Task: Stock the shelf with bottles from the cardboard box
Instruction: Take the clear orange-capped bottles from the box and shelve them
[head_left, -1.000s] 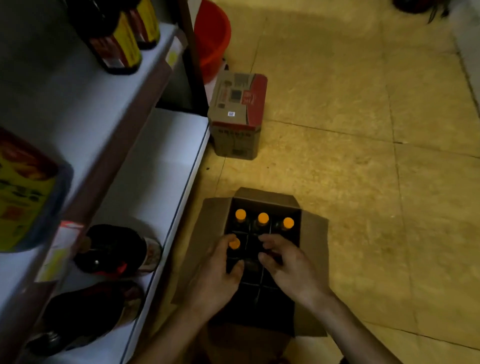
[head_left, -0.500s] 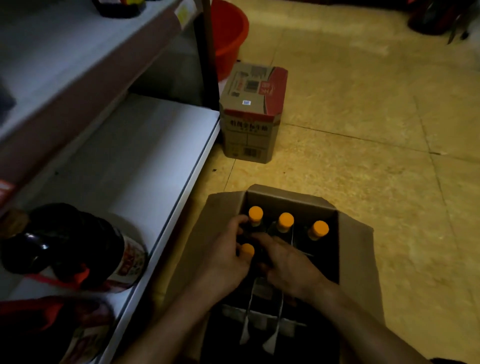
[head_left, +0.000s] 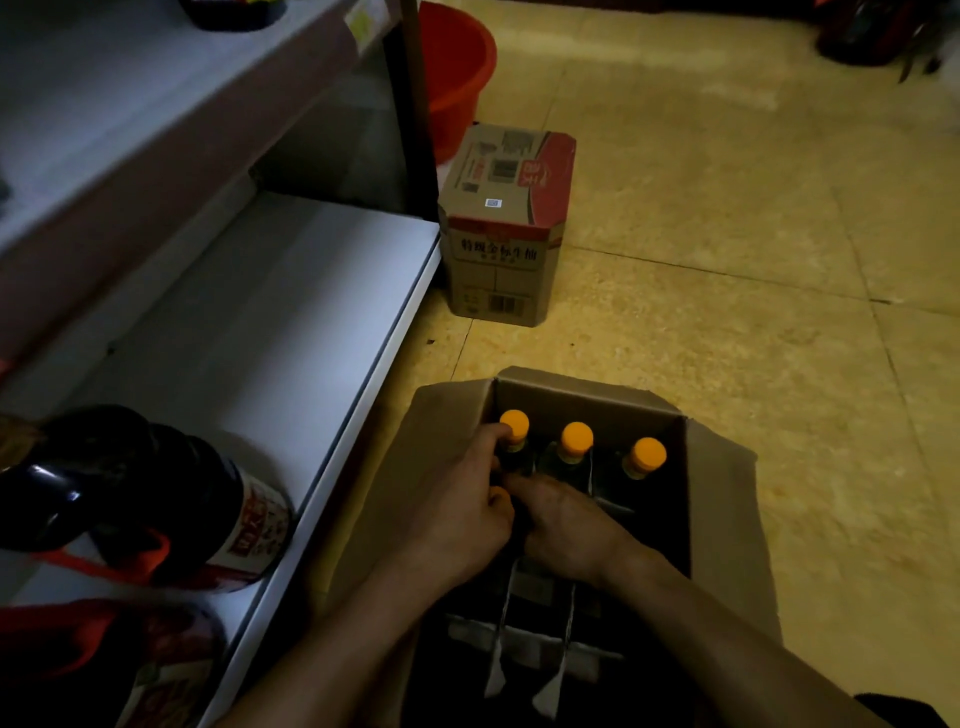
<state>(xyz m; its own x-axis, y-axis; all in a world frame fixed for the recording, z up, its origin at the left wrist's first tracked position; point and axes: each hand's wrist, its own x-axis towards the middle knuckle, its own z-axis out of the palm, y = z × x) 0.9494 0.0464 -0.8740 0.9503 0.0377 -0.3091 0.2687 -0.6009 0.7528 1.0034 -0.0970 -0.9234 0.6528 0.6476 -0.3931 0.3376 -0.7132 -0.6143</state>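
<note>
Open box (head_left: 723, 501): brown corrugated cardboard on the floor, flaps folded outward, pale card dividers (head_left: 566, 636) splitting it into cells.
Bottles (head_left: 576, 439): three dark glass bottles with round orange caps stand upright in the open box's far row; a fourth cap (head_left: 501, 492) peeps out between the hands, one row nearer.
Left hand (head_left: 457, 527): inside the open box's left side, fingers curled, index tip touching the far-left bottle's neck; I cannot tell what it grips.
Right hand (head_left: 571, 535): over the open box's middle, fingers bent down among the cells; its hold is hidden.
Shelf (head_left: 270, 332): smooth white board left of the open box.
Jugs (head_left: 156, 493): dark, rounded, labelled, on the shelf left of the open box.
Closed carton (head_left: 506, 223): printed cardboard, beyond the open box.
Bucket (head_left: 452, 67): red plastic, farther beyond.
Floor (head_left: 727, 208): yellowish speckled tiles.
</note>
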